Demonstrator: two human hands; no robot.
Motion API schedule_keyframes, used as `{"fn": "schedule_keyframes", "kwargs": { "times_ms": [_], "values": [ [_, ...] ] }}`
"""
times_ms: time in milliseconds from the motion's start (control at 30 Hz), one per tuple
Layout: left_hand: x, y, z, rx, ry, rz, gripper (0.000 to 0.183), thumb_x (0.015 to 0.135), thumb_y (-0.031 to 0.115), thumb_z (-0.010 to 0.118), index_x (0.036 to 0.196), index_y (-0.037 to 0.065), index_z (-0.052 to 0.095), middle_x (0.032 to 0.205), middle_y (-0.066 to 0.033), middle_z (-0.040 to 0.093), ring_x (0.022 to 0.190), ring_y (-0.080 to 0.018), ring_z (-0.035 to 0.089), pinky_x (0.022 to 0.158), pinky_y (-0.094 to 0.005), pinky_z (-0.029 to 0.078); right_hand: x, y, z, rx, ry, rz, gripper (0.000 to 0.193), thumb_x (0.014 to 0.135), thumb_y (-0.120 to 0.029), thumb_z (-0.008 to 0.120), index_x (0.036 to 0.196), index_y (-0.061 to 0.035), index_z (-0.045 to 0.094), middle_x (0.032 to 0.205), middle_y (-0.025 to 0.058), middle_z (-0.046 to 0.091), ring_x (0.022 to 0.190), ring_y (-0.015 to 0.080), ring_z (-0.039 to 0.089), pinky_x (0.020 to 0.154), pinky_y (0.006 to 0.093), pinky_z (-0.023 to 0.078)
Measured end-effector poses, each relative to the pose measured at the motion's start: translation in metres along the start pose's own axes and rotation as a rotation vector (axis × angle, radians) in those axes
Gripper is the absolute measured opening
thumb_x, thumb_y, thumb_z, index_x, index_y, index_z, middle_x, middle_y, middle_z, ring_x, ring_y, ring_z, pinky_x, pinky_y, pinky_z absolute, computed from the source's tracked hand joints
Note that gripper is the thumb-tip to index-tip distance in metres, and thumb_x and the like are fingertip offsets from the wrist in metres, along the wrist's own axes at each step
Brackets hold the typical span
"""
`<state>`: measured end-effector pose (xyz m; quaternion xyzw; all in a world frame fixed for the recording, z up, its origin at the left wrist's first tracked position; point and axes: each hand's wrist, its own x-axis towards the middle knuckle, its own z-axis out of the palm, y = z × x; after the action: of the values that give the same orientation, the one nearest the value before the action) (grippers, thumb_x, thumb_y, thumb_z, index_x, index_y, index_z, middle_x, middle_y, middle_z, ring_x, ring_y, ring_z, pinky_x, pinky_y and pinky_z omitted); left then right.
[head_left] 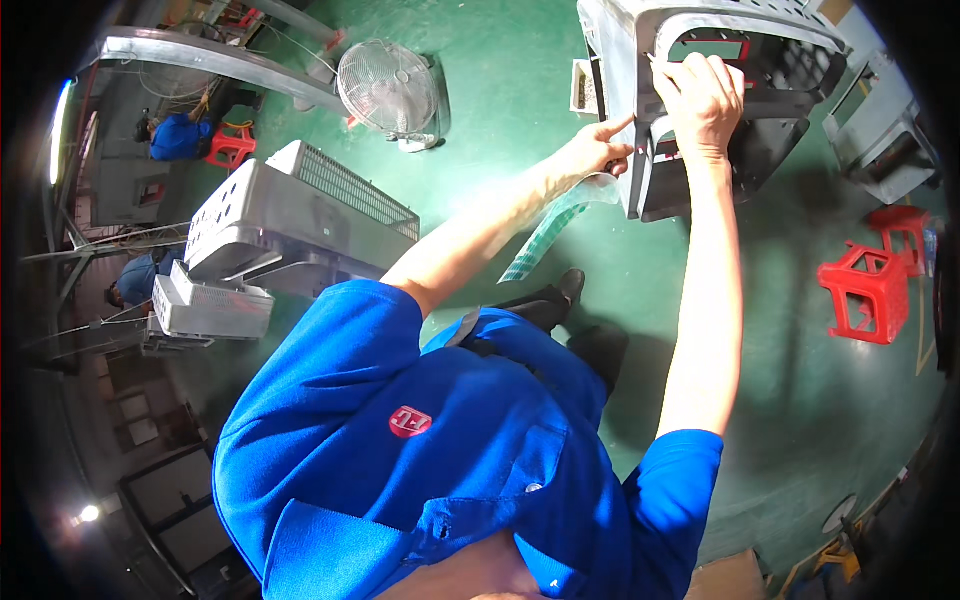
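Observation:
A large grey plastic housing [624,100] with big openings and a slotted top stands in front of me at the upper right. Against its frame, beside the upper opening, is my right hand [708,105], its fingers curled and pinched together; what they hold, if anything, is too small to name. My left hand [595,152] is at the housing's left edge, with the index finger stretched toward it and the other fingers curled. From under that hand hangs a clear plastic strip [545,238] with green markings, apparently gripped by the curled fingers.
A floor fan [388,88] stands at the upper left. More grey housings [300,215] are stacked to my left, and others [885,130] lie at the far right. Red stools [865,292] stand on the green floor at right. People in blue [180,137] are farther left.

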<state>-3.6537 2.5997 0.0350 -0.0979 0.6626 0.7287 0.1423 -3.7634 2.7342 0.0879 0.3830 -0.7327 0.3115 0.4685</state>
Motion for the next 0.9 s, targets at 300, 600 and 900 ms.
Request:
{"fn": "schedule_keyframes", "kwargs": {
  "times_ms": [300, 600, 900],
  "values": [
    [0.01, 0.003, 0.011, -0.001, 0.061, -0.022, 0.059, 0.09, 0.008, 0.047, 0.142, 0.011, 0.02, 0.057, 0.0013, 0.042, 0.043, -0.0073, 0.037, 0.039, -0.0209, 0.03, 0.0, 0.019, 0.008, 0.124, 0.045, -0.065, 0.01, 0.064, -0.014, 0.071, 0.071, -0.0146, 0.063, 0.063, -0.0023, 0.048, 0.065, 0.0162, 0.05, 0.064, 0.0317, 0.039],
    [0.021, 0.018, 0.034, -0.144, 0.123, -0.047, 0.059, 0.089, 0.006, 0.047, 0.142, 0.011, 0.022, 0.056, 0.0011, 0.038, 0.043, -0.0074, 0.032, 0.038, -0.0214, 0.025, 0.005, 0.038, 0.02, 0.194, 0.093, -0.117, 0.011, 0.06, -0.015, 0.066, 0.068, -0.0133, 0.058, 0.068, -0.0015, 0.05, 0.071, 0.0165, 0.053, 0.067, 0.0327, 0.041],
    [0.034, 0.007, 0.037, -0.063, 0.208, -0.036, 0.034, 0.093, 0.016, 0.042, 0.123, 0.001, 0.045, 0.054, -0.0003, 0.04, 0.037, -0.0059, 0.032, 0.034, -0.0197, 0.024, -0.089, 0.002, -0.001, 0.398, 0.05, 0.528, 0.009, 0.071, -0.017, 0.068, 0.077, -0.0139, 0.063, 0.066, -0.0009, 0.052, 0.066, 0.0179, 0.051, 0.063, 0.0327, 0.04]
  ]
}}
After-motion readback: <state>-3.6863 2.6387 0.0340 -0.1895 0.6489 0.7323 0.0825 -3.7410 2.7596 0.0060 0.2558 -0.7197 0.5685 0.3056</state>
